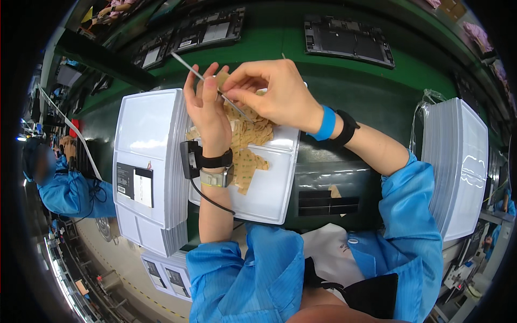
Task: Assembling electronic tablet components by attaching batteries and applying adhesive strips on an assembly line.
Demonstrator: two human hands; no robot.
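My left hand (209, 119) is raised over a white tray, with a slim grey stick-like tool (187, 65) lying across its fingers under the thumb. Whether the tool is a pair of tweezers I cannot tell. Beside it, my right hand (284, 96) is closed in a pinch on a small tan adhesive piece (222, 79) at the left fingertips. Below both hands, many tan adhesive pieces with green print (249, 164) lie heaped in the white tray (264, 207). My left wrist and forearm cover part of the tray's left side.
A stack of white trays (145, 118) stands left, with a black-and-white battery (142, 187) on top. Another tray stack (458, 161) stands right. Opened device housings (350, 44) line the green far bench. Black strips (328, 203) lie near me. Another person (67, 188) sits at left.
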